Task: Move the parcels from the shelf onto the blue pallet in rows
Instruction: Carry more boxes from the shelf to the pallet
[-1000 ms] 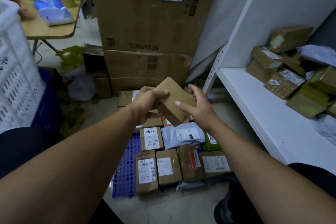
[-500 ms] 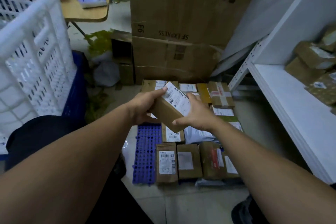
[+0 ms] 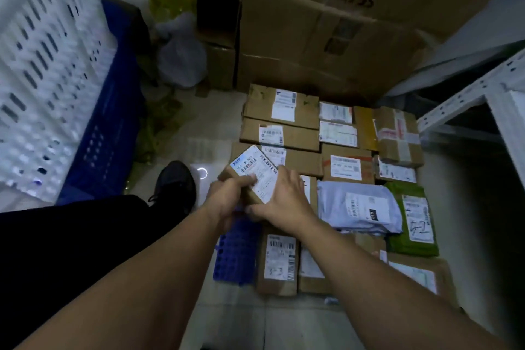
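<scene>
Gripping the parcel (image 3: pixel 254 172) from both sides, the left fingers (image 3: pixel 246 181) curl over its near left edge. The right fingers (image 3: pixel 284 178) lie curved across its right side, thumb at the near edge. The left hand (image 3: pixel 227 197) and right hand (image 3: pixel 284 203) are thus both closed on it.

Position: the parcel is held tilted, label up, over the left part of the pallet (image 3: pixel 235 258), above the bare blue strip. It sits close against the brown boxes of the middle rows. Whether it already touches one of them cannot be told.

Probable faults from this state:

1. Overhang. The bare strip looks narrow. Set down too far left, the parcel would likely project past the pallet edge and tip to the floor.
2. Row disturbance. A tilted descent could catch the near box (image 3: pixel 277 261) or the box beside the right hand and push it out of line.
3. Pinched fingers. The right fingers lie on the side facing the neighbouring box, so lowering before they are withdrawn may trap them.
4. Foot contact. The shoe (image 3: pixel 173 182) stands just beside the pallet's left edge, where a shift of stance could knock the parcel.

Of the shelf (image 3: pixel 468 94), only the white frame shows, at right.
</scene>
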